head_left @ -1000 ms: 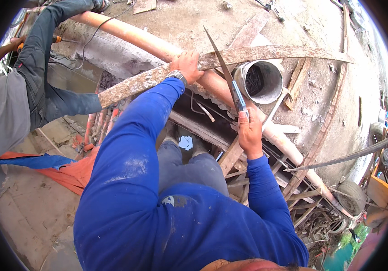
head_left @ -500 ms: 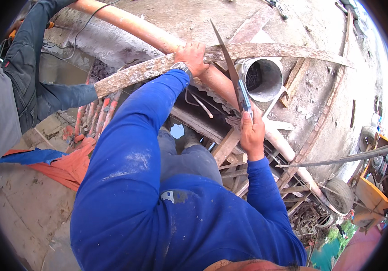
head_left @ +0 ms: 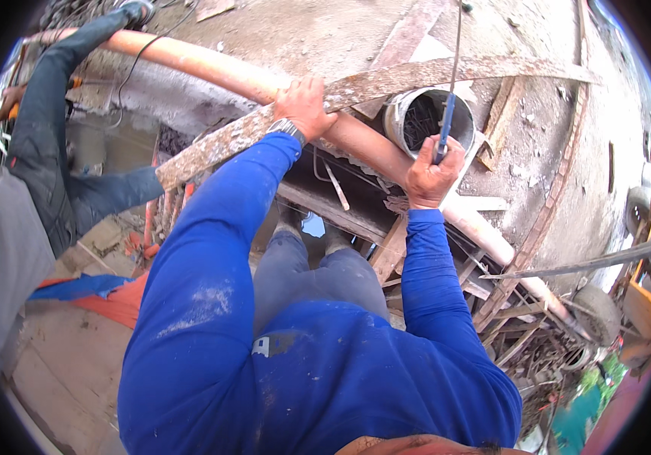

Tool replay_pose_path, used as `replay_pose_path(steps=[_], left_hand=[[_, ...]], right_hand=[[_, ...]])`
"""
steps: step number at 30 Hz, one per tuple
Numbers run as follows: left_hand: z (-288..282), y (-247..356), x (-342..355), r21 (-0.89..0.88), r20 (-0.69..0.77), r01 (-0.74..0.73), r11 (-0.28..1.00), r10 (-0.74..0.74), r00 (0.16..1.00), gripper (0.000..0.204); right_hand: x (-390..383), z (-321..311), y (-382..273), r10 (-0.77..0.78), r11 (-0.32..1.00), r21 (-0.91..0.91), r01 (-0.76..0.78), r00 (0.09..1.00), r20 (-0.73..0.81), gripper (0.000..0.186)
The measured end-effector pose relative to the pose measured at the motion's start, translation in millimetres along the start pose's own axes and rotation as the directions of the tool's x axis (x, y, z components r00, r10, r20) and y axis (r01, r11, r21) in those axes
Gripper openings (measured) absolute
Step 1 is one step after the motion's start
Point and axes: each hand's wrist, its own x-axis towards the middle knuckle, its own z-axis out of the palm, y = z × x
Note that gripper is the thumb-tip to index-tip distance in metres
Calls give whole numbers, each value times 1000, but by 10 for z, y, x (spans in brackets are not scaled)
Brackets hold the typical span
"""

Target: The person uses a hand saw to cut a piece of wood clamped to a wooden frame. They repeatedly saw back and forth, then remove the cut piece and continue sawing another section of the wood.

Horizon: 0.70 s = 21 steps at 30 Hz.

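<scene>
While my left hand grips the plank crossing the pipe, I've my right hand closed round the saw, overlapping the bucket on camera.

Plank partly hidden beneath left hand

Colours about the two hands. Plank, under the fingers of the left hand: brown, mottled with whitish and grey patches. Wristwatch, behind those fingers: silver-grey. Pipe, beyond them to the left: faded orange, blotched paler. Saw handle, within the fingers of the right hand: blue. Bucket, beside these: greyish white. Left sleeve, behind the left fingers: plain blue, smudged whitish.
</scene>
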Motion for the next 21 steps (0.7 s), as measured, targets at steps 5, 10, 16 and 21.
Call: replay_pose_path(steps=[5, 10, 16, 21], left_hand=[[113, -34, 31, 22, -45, -36, 999, 37, 998, 79], [58, 3, 61, 37, 16, -31, 999, 30, 999, 80], [120, -22, 70, 30, 3, -29, 999, 29, 1000, 85], [322, -102, 31, 65, -65, -52, 997, 56, 996, 95]], right_hand=[[335, -395, 572, 203, 955, -196, -221, 973, -109, 21], [786, -284, 1004, 353, 918, -177, -355, 935, -39, 31], [847, -155, 1193, 308, 951, -105, -292, 926, 216, 30], [928, -246, 1330, 149, 955, -290, -67, 952, 269, 29]])
